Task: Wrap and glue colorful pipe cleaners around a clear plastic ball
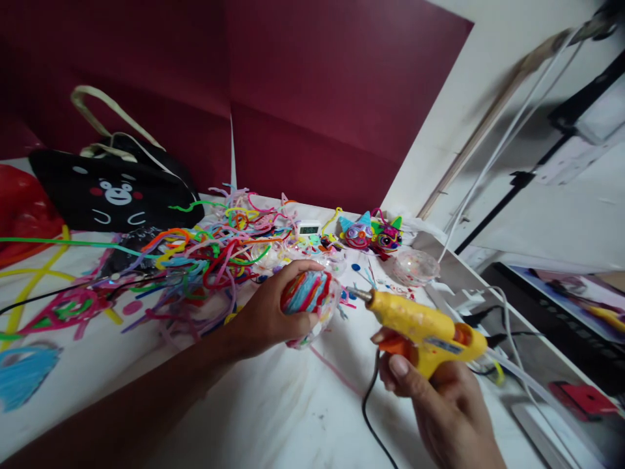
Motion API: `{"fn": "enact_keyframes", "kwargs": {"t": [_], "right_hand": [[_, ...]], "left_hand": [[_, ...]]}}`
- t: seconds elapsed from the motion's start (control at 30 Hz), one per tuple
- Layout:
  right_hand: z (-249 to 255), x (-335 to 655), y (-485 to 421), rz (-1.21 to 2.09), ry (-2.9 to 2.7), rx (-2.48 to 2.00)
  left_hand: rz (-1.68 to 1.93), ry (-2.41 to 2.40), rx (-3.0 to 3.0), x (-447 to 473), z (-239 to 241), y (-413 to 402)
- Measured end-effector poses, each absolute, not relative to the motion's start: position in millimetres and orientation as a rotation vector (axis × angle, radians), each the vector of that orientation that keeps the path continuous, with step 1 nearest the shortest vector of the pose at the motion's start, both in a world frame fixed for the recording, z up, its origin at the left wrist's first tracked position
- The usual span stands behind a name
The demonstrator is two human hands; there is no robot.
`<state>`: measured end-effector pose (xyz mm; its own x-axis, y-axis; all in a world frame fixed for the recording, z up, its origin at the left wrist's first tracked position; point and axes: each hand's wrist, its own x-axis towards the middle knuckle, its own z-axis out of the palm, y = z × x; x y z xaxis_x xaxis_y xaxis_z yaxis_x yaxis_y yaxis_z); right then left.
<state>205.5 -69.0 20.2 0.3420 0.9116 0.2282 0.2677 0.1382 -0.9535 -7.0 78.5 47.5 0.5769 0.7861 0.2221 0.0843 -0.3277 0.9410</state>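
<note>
My left hand (273,312) is wrapped round a clear plastic ball (312,301) covered with blue, red and pink pipe cleaners, held just above the white table (273,417). My right hand (439,397) grips a yellow hot glue gun (424,326) with a finger on its orange trigger. The gun's metal nozzle points left, a short gap from the ball. Its black cord (371,417) hangs down towards me.
A tangle of coloured pipe cleaners (209,254) covers the table's middle. Behind lie a black bear-face bag (112,195), a small digital timer (308,229), two pipe-cleaner cat figures (372,234) and a clear bowl (415,266). Dark red boards (293,98) stand at the back.
</note>
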Motion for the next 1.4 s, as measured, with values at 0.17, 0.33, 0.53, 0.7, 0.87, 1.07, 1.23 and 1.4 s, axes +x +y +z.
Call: {"fn": "enact_keyframes", "kwargs": {"t": [0.17, 0.33, 0.53, 0.7, 0.87, 1.07, 1.23, 1.4], "right_hand": [[33.4, 165.5, -53.9, 1.144, -0.728, -1.064], [37.5, 146.0, -47.0, 1.239, -0.483, -0.927], [47.9, 139.9, -45.2, 1.261, -0.428, -0.882], [43.9, 139.1, -46.3, 1.271, -0.474, -0.866], [37.4, 139.7, -48.2, 1.254, -0.467, -0.869], [39.6, 137.3, -47.3, 1.250, -0.540, -0.864], [44.6, 132.7, -49.8, 1.239, -0.454, -0.875], [48.1, 129.2, -50.6, 1.216, -0.418, -0.879]], "left_hand": [[0.833, 0.735, 1.853, -4.7, 48.8, 73.1], [0.913, 0.735, 1.966, -1.3, 51.0, 69.2], [0.976, 0.791, 1.955, 2.9, 52.5, 64.2], [0.926, 0.744, 1.873, 1.6, 47.7, 67.1], [0.882, 0.699, 1.828, -0.2, 41.7, 72.4], [0.880, 0.704, 1.770, 0.7, 38.1, 73.0], [0.871, 0.665, 1.706, 3.6, 33.9, 71.5], [0.849, 0.640, 1.671, 2.2, 32.9, 70.1]]}}
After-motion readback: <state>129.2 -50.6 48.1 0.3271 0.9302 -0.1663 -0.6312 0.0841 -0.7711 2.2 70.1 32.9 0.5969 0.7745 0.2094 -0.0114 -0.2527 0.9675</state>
